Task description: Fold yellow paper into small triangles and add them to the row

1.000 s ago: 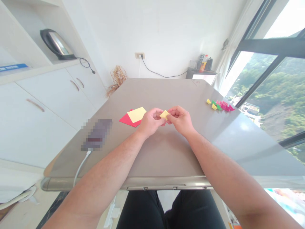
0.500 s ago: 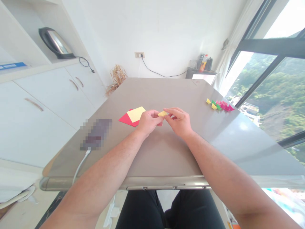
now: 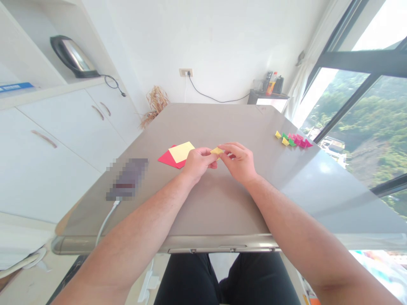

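Note:
Between my two hands, just above the middle of the table, is a small folded piece of yellow paper (image 3: 216, 151). My left hand (image 3: 200, 163) pinches its left side between thumb and fingers. From the right, my right hand (image 3: 239, 161) grips the other side with thumb and fingertips. The folds under my fingers are partly hidden. Beside my left hand lies a flat yellow paper sheet (image 3: 180, 152), on top of a red paper sheet (image 3: 167, 158) turned at an angle.
Several small folded paper pieces (image 3: 292, 140) in yellow, green and pink sit at the table's right. A blurred-out dark device (image 3: 129, 180) with a white cable (image 3: 106, 220) lies at the left. The table's front edge (image 3: 222, 243) runs below my forearms.
Both hands keep hold of the folded yellow paper in nearly the same place. The paper appears slightly more spread between the fingertips; the view has shifted very little.

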{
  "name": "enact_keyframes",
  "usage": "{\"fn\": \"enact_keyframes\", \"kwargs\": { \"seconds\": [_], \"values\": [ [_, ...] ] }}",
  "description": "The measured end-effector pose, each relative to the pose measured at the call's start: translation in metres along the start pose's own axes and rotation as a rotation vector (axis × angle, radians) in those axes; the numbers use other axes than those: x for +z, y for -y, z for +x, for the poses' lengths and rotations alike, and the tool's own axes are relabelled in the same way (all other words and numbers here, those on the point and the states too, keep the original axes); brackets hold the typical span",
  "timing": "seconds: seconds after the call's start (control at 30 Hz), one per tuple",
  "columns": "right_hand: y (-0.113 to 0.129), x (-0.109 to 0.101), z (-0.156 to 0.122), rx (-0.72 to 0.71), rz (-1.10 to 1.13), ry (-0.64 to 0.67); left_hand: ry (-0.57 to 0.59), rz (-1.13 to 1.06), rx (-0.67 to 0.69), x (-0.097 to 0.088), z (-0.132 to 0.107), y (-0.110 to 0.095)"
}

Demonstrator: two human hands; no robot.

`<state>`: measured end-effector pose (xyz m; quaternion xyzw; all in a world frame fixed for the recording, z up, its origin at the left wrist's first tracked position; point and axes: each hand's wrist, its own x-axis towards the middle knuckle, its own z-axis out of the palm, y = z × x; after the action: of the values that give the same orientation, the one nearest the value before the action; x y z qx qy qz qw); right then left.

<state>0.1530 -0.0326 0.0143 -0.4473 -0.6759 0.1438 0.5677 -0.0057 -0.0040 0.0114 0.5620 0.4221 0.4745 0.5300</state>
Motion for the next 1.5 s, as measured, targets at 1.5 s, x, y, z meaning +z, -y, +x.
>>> {"fn": "enact_keyframes", "kwargs": {
  "seconds": [1.5],
  "values": [
    [0.012, -0.004, 0.008, 0.491, 0.650, 0.133, -0.117, -0.206, 0.140, 0.012, -0.009, -0.011]
  ]
}}
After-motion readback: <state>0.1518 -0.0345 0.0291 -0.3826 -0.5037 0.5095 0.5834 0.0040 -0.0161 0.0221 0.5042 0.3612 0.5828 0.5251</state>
